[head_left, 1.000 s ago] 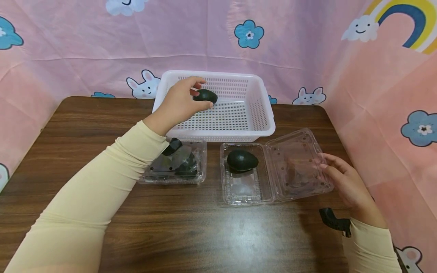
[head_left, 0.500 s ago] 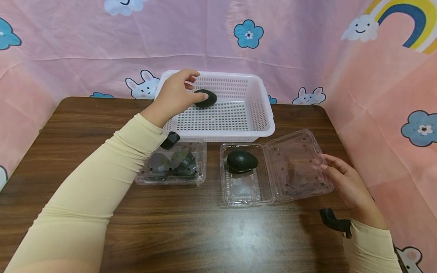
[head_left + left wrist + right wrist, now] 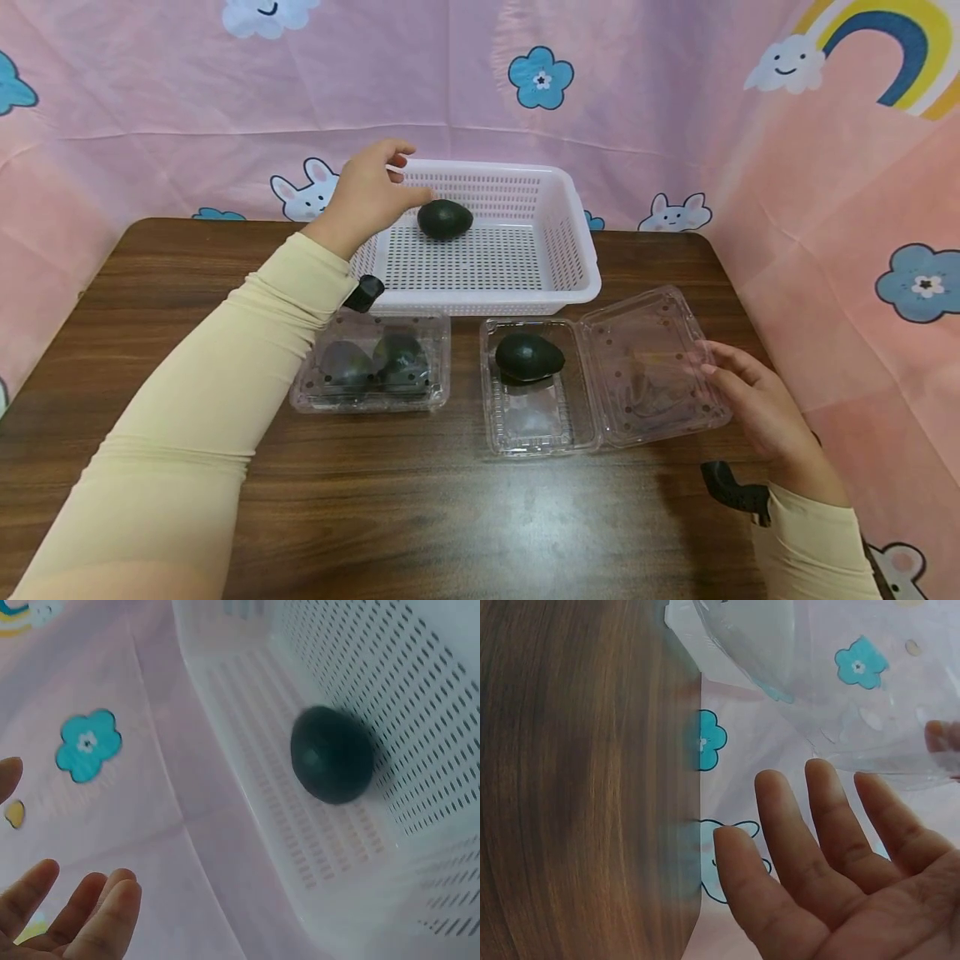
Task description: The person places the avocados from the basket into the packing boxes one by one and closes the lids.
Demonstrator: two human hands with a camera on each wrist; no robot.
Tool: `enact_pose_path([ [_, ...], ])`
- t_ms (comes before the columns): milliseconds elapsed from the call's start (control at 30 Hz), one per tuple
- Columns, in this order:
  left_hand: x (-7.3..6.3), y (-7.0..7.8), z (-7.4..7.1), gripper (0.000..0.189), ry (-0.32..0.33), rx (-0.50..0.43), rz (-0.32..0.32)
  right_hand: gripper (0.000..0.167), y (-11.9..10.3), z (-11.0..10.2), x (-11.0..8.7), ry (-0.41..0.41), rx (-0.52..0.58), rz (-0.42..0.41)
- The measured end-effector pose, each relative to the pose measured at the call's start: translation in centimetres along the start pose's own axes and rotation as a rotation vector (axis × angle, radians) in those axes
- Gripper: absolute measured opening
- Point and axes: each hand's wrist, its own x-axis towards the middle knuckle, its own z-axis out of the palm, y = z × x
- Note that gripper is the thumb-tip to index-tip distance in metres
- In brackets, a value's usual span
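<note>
My left hand (image 3: pixel 372 192), fingers spread and holding nothing, is over the left side of a white basket (image 3: pixel 495 297). A dark green avocado (image 3: pixel 445 220) lies in that basket, just right of the thumb; the left wrist view shows the fingers (image 3: pixel 112 919) apart from the avocado (image 3: pixel 331 755). On the right, my right hand (image 3: pixel 765 408) pinches the edge of the raised lid (image 3: pixel 656 367) of a clear plastic clamshell box, thumb on one face. Another avocado (image 3: pixel 529 357) sits at the back of this box's base (image 3: pixel 581 417).
A closed clear clamshell (image 3: pixel 438 383) with dark avocados inside stands left of the opened one, partly under the left sleeve (image 3: pixel 217 400). Both are in front of the basket on a brown wooden table (image 3: pixel 420 517). Patterned pink cloth (image 3: pixel 637 108) surrounds the back and sides.
My left hand has drawn back left and up from the avocado in the basket, uncovering it and more of the closed clamshell. The right hand and lid have stayed put.
</note>
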Motion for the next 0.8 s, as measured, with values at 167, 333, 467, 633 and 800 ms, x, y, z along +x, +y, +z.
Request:
enact_pose_path([
  [167, 0.9, -0.6, -0.4, 0.065, 0.022, 0.001, -0.006, 0.028, 0.0, 0.0, -0.1, 0.013, -0.015, 0.017],
  [333, 1.5, -0.9, -0.5, 0.067, 0.018, 0.000, -0.023, 0.028, 0.0, 0.0, -0.1, 0.019, -0.036, 0.023],
  [467, 1.8, -1.2, -0.5, 0.067, 0.011, 0.000, -0.029, 0.029, -0.1, 0.0, -0.2, 0.019, -0.075, 0.024],
  [633, 2.6, -1.7, -0.4, 0.068, 0.013, 0.010, -0.029, 0.030, -0.1, -0.1, -0.2, 0.011, -0.105, 0.016],
  [800, 3.6, -1.8, -0.1, 0.068, 0.014, 0.023, -0.028, 0.030, -0.2, -0.1, -0.2, 0.010, -0.099, 0.008],
])
